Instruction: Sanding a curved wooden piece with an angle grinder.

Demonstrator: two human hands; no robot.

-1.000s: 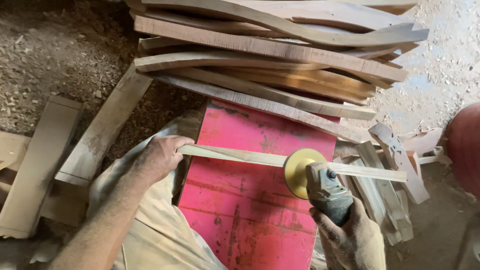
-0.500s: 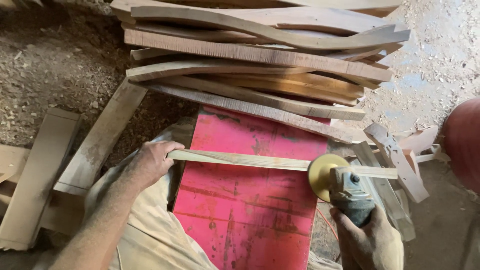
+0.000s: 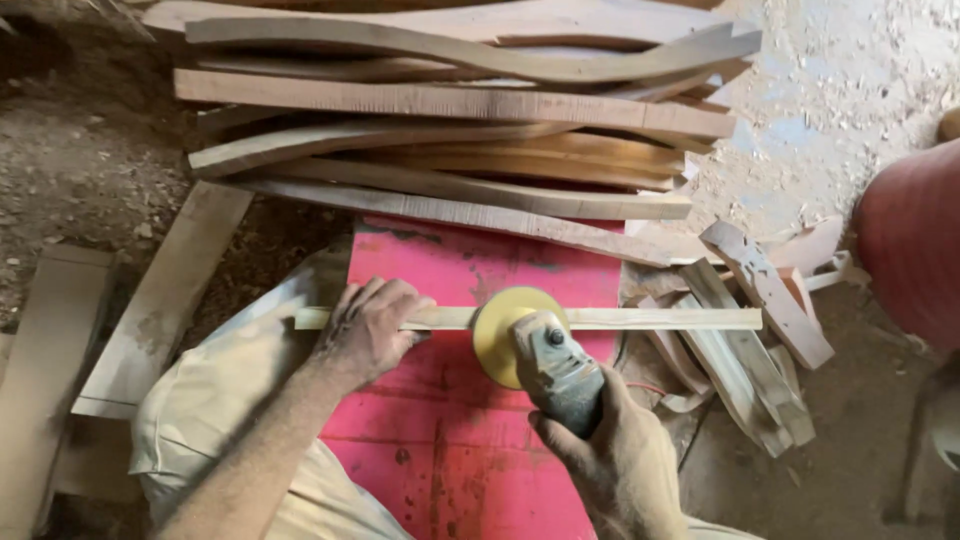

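A thin wooden strip (image 3: 640,319) lies flat across a red counter (image 3: 470,440), and its right end sticks out past the edge. The left hand (image 3: 372,330) presses down on the strip near its left end, fingers curled over it. The right hand (image 3: 620,460) is wrapped tight around a grey grinder (image 3: 556,372). The grinder's yellow disc (image 3: 497,335) touches the strip just beside the left hand. Behind the counter sits a big pile of curved wooden boards (image 3: 450,130). Small wood scraps (image 3: 750,330) lie on the dusty floor to the right.
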